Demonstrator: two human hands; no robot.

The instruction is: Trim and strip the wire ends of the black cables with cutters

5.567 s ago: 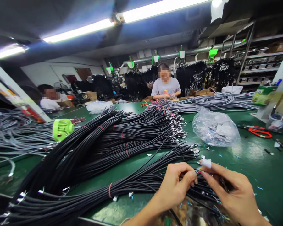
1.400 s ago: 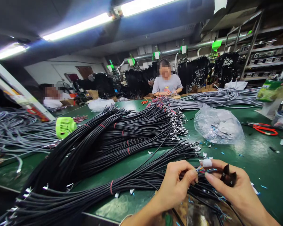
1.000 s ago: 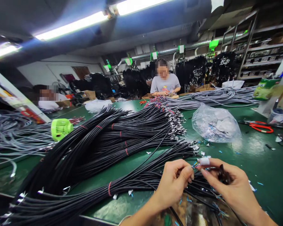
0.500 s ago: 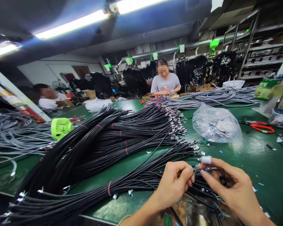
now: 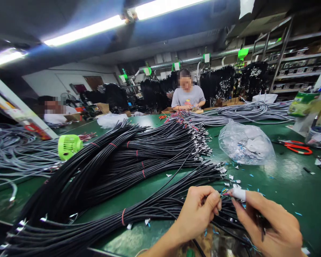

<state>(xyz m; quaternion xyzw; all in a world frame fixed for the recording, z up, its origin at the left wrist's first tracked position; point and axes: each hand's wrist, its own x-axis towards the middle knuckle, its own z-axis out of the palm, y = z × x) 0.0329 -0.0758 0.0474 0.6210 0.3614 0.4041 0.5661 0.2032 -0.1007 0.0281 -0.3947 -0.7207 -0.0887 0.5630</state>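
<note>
My left hand [image 5: 199, 210] is closed in a pinch around the end of a black cable, whose thin blue, yellow and purple wires [image 5: 224, 193] stick out past the thumb. Just to the right, my right hand [image 5: 270, 221] has its thumb and forefinger at the tips of these wires. White tape [image 5: 239, 193] wraps that forefinger. The other fingers curl around a small dark object [image 5: 262, 228], mostly hidden in the palm. Below and behind both hands lies a bundle of black cables [image 5: 149, 210] with a red tie.
More tied black cables [image 5: 160, 142] spread across the green table [image 5: 291, 185]. Beyond my right hand are a clear bag of scraps [image 5: 246, 142] and red-handled pliers [image 5: 298, 147]. A green fan [image 5: 69, 146] stands left. A co-worker [image 5: 188, 94] sits opposite, near grey cables [image 5: 246, 110].
My right hand has moved slightly right and down, and its thumb and forefinger have come closer together by the wire tips. My left hand keeps its pinch in nearly the same place.
</note>
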